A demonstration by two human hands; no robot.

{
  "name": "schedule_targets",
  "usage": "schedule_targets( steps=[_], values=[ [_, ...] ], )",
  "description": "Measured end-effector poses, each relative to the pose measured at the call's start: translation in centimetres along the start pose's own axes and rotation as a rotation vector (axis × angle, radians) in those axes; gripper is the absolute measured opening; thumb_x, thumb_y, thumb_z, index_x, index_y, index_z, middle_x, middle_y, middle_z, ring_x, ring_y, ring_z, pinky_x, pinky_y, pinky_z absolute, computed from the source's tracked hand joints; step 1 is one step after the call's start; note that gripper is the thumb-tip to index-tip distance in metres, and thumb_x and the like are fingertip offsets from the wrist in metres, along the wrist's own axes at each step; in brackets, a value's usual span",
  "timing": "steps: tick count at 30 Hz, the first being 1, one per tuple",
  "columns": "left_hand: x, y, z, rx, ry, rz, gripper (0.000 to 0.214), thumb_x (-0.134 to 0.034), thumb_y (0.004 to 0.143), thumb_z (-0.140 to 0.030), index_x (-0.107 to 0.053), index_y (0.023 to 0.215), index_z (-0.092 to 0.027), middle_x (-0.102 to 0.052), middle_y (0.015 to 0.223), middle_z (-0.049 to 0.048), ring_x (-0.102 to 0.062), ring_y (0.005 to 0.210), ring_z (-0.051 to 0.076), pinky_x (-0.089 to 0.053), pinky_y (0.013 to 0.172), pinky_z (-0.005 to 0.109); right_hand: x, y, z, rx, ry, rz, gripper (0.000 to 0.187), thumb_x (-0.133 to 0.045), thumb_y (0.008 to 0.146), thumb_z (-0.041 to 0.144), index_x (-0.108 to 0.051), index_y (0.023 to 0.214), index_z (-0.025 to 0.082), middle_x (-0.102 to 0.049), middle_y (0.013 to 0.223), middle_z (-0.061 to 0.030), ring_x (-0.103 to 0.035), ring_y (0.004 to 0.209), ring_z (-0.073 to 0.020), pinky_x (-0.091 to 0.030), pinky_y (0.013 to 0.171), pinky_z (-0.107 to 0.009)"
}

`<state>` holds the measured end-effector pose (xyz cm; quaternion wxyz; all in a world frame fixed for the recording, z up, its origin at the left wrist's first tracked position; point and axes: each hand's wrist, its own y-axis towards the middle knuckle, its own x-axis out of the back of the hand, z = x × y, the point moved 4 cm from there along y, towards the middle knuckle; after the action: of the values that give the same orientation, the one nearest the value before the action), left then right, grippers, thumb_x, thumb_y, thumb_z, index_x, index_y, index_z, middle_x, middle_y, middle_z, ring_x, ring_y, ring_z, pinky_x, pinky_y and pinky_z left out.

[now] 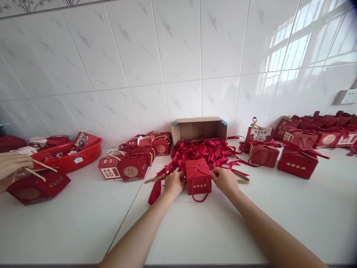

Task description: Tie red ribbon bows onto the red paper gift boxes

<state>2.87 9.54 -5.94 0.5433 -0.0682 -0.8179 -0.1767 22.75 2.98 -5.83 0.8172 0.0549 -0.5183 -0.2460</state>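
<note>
One cubic box (199,175); glossy ribbons (203,148)

Can't see the fingertips of the right hand (226,180), they're tucked in beside the small red box (199,178), mid-frame. Both forearms (145,227) run off the bottom edge. Far left, a co-worker's hand (12,163) gets chopped. The sticker (78,160) on the red basin (93,154), left side, is way too tiny to read. Wall socket (348,97)'s cropped, right edge.
</note>
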Motion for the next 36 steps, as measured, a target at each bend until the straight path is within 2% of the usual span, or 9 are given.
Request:
schedule_targets(
  steps=[4, 8, 15, 21, 29, 36],
  values=[
    [-0.5, 0.0, -0.2, 0.034, 0.089, 0.064, 0.012, -0.059, 0.073, -0.020, -0.071, 0.076, -0.022, -0.069, 0.074, 0.0066, -0.065, 0.077, 0.023, -0.040, 0.061, 0.027, 0.4, 0.1, -0.3, 0.013, 0.041, -0.071, 0.033, -0.042, 0.084, 0.030, -0.040, 0.052, 0.019, -0.047, 0.051, 0.0015, -0.035, 0.050, -0.0115, -0.020, 0.049, -0.023],
    [-0.7, 0.0, -0.2, 0.041, 0.135, 0.084, 0.017, -0.057, 0.075, -0.022, -0.072, 0.081, -0.024, -0.071, 0.080, 0.0077, -0.066, 0.082, 0.025, -0.043, 0.065, 0.029, 0.5, 0.0, -0.3, 0.076, 0.094, -0.171, 0.035, -0.042, 0.084, 0.030, -0.035, 0.052, 0.019, -0.045, 0.050, 0.0024, -0.032, 0.049, -0.0106, -0.020, 0.049, -0.023],
    [-0.5, 0.0, 0.1, 0.014, 0.157, 0.081, 0.020, -0.053, 0.076, -0.022, -0.071, 0.083, -0.024, -0.071, 0.079, 0.0086, -0.064, 0.078, 0.028, -0.039, 0.060, 0.031, 0.5, -0.1, -0.1, 0.191, 0.070, -0.283, 0.036, -0.039, 0.086, 0.028, -0.041, 0.051, 0.018, -0.048, 0.054, 0.0018, -0.031, 0.049, -0.0094, -0.019, 0.049, -0.023],
    [-0.8, 0.2, 0.7, 0.007, 0.143, 0.066, 0.012, -0.056, 0.076, -0.019, -0.067, 0.073, -0.023, -0.066, 0.070, 0.0044, -0.061, 0.073, 0.024, -0.035, 0.060, 0.029, 0.1, 0.0, 0.3, 0.199, -0.047, -0.183, 0.028, -0.041, 0.085, 0.022, -0.052, 0.059, 0.018, -0.055, 0.061, 0.0002, -0.034, 0.051, -0.0095, -0.016, 0.049, -0.023],
    [-1.4, 0.3, 0.8, -0.016, 0.102, 0.026, 0.010, -0.057, 0.073, -0.017, -0.064, 0.068, -0.023, -0.060, 0.064, 0.0033, -0.056, 0.066, 0.020, -0.028, 0.056, 0.028, -0.6, 0.2, 0.2, 0.191, -0.051, -0.120, 0.029, -0.039, 0.087, 0.023, -0.051, 0.061, 0.018, -0.057, 0.062, -0.0004, -0.036, 0.051, -0.0101, -0.017, 0.050, -0.023],
    [-0.6, 0.0, 0.7, -0.034, -0.024, -0.044, 0.016, -0.056, 0.072, -0.021, -0.053, 0.056, -0.020, -0.055, 0.056, 0.0021, -0.051, 0.058, 0.017, -0.026, 0.054, 0.027, -1.0, 0.2, 0.0, 0.181, -0.059, -0.017, 0.025, -0.042, 0.085, 0.019, -0.052, 0.062, 0.019, -0.061, 0.066, -0.0010, -0.045, 0.057, -0.0108, -0.019, 0.051, -0.023]
  ],
)
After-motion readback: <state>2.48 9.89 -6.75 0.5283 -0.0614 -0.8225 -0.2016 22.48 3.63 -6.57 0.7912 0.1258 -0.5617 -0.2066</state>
